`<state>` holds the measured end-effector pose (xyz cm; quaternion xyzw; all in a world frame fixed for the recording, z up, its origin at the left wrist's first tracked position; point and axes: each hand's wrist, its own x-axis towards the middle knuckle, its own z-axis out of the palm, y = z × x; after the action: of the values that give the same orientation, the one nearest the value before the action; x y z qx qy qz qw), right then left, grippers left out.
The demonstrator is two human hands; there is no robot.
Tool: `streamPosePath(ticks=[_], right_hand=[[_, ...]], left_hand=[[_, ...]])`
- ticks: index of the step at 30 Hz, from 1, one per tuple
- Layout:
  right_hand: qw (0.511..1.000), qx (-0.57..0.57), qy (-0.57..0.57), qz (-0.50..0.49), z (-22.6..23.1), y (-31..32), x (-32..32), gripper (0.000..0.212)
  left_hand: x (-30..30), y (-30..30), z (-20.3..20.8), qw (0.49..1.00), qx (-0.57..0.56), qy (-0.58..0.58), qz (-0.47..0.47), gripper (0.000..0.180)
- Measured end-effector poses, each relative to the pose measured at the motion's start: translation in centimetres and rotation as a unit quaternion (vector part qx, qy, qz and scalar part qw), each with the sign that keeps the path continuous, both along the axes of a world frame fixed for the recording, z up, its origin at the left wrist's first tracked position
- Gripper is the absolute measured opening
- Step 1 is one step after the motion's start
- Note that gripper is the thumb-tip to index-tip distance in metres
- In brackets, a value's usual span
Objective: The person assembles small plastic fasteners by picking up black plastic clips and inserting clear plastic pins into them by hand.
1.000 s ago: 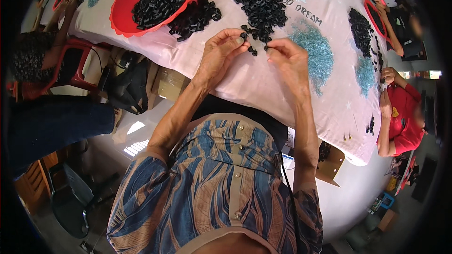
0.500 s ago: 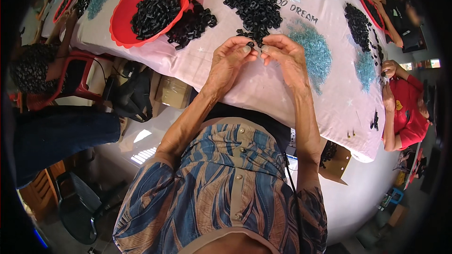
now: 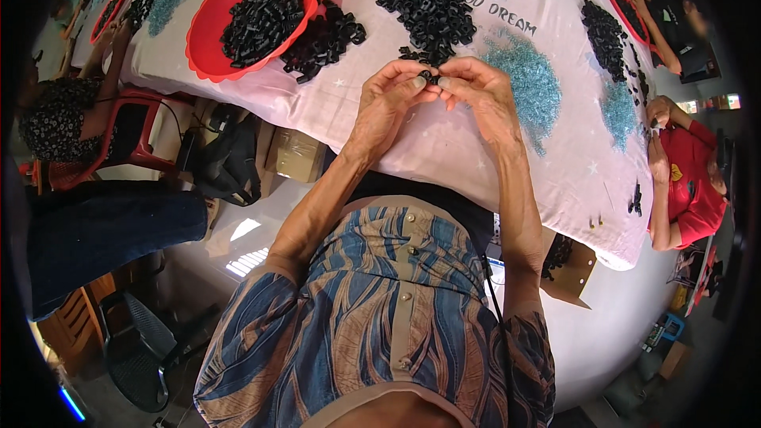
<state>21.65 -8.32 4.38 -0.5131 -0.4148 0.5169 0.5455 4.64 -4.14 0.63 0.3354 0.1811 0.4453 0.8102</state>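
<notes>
My left hand [image 3: 390,99] pinches a small black plastic part [image 3: 426,76] between thumb and fingertips. Against it, my right hand [image 3: 478,93] closes its thumb and forefinger on another small black piece [image 3: 434,79]; the fingers partly hide both. Just beyond my fingertips lies a pile of loose black parts [image 3: 420,8] on the pink tablecloth [image 3: 317,111]. To the left, a red basin [image 3: 208,32] holds many black pieces, with a smaller dark heap [image 3: 329,40] beside its rim. Right of my right hand spreads a patch of tiny clear-blue pieces [image 3: 527,91].
A person in a red shirt [image 3: 690,182] works at the right edge with similar heaps [image 3: 604,40]. Other people sit at the far right and left. A red chair [image 3: 131,131], a black bag [image 3: 226,158] and cardboard boxes [image 3: 297,154] stand below the table's left side.
My right fingertips have come closer to the left ones, so the two black pieces now meet. The forearms stay nearly in place.
</notes>
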Motion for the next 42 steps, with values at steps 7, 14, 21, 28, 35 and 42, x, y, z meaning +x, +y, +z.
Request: streamPosePath(ticks=[7, 14, 21, 28, 35, 42], right_hand=[[0.998, 0.032, -0.058, -0.012, -0.2, 0.0, -0.4, 0.014], [0.989, 0.041, -0.121, -0.07, 0.4, -0.2, -1.7, 0.013], [0.994, 0.049, -0.032, -0.093, 1.8, -0.3, -1.6, 0.014], [0.992, 0.07, -0.038, -0.1, 1.2, -0.2, -2.4, 0.015], [0.989, 0.083, -0.039, -0.112, 0.9, -0.2, -2.6, 0.016], [0.989, 0.078, -0.046, -0.116, 0.5, -0.2, -2.7, 0.015]], left_hand=[[0.1, -0.1, 0.1, 1.0, -0.006, 0.004, 0.018, 0.016], [0.1, -0.1, 0.0, 0.999, -0.005, -0.001, 0.034, 0.016], [0.0, -0.1, 0.1, 0.999, -0.014, -0.011, 0.03, 0.015], [0.3, 0.0, -0.2, 0.999, -0.039, -0.011, 0.036, 0.016], [0.2, -0.1, -0.5, 0.999, -0.02, 0.001, 0.026, 0.015], [0.3, -0.3, 0.0, 0.999, 0.0, 0.027, 0.031, 0.014]])
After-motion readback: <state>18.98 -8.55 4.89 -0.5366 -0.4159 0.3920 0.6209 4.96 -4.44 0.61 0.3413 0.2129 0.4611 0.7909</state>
